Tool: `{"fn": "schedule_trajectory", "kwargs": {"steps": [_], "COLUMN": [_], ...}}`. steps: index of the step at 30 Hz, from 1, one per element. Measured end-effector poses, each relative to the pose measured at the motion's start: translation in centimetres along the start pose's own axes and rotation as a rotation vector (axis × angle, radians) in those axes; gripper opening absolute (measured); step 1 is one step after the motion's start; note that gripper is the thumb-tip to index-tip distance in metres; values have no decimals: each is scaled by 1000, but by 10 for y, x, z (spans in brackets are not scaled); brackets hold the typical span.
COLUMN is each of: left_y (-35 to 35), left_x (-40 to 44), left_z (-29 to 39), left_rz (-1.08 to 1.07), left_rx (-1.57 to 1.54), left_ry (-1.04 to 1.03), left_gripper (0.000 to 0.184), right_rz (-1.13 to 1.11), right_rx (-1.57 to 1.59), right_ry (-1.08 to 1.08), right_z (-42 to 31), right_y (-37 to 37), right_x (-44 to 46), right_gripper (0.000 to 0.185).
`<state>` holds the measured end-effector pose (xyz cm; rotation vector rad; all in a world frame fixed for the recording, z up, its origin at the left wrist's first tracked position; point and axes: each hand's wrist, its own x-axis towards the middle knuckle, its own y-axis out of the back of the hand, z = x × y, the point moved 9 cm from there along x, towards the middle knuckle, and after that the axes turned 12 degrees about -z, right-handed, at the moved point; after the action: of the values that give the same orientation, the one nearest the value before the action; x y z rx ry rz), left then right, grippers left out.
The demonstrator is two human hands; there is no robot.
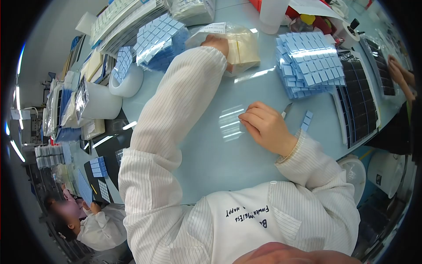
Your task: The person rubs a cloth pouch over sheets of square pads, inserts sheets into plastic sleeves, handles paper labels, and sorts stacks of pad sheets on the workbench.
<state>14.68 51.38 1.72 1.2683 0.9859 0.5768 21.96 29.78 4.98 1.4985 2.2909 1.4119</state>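
At the far side of the table, my left hand [216,43] is closed on a clear plastic bag of cream-coloured pieces [244,50]. My sleeve and the shiny film hide part of its fingers. My right hand [266,127] rests on the tabletop with its fingers curled and pressed together; whatever they may hold is hidden. Just beyond it, a thin pointed tool like a knife [287,108] sticks out, and I cannot tell whether it is held or lies there. To the right of that hand lies a short strip of blue square pads [307,120].
Stacked blue pad sheets [310,61] stand at the back right, beside dark gridded panels [358,99]. More blue pads [160,39] are at the back left, near a white tape roll [127,81]. A co-worker's hands [398,72] are at far right; another person [99,224] sits lower left.
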Motion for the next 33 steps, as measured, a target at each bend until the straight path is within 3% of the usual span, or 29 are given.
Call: {"fn": "schedule_trajectory", "kwargs": {"steps": [1, 3, 5, 9, 11, 13, 17, 19, 25, 28, 31, 33], "left_y": [-5, -8, -30, -10, -67, -70, -3, 20, 51, 47, 49, 33], "left_x": [2, 8, 27, 13, 55, 62, -4, -30, -36, -39, -43, -37], "left_z": [9, 2, -12, -18, -21, -36, -4, 15, 62, 63, 49, 35], "left_rz": [-188, -252, -341, -374, -560, -420, -400, -392, -129, -232, -205, -286], "left_rx": [-62, -63, 111, 77, -56, -149, 136, 202, 46, 207, 91, 94], "left_ry": [-96, -24, -2, 74, -407, -458, 91, 187, -78, -7, -98, -22], "left_gripper": [88, 88, 78, 63, 74, 71, 77, 80, 84, 85, 81, 75], "right_rz": [2, -12, -16, -23, -26, -26, -7, 3, -3, 8, 29, 21], "right_rx": [2, 11, 6, 7, -9, -43, -37, -69, -85, -91, -69, -84], "right_ry": [-2, -4, -3, -13, -3, 0, 0, -28, 5, 21, 10, -6], "right_z": [1, 1, 0, 3, 3, 5, 7, 10, 10, 9, 10, 11], "right_y": [0, -2, -2, -3, -4, -4, -8, -10, -14, -15, -11, -9], "right_x": [0, 0, 0, -1, -2, -3, -5, -8, -9, -9, -9, -9], "right_gripper": [11, 11, 11, 11, 11, 12, 11, 11, 9, 8, 5, 8]}}
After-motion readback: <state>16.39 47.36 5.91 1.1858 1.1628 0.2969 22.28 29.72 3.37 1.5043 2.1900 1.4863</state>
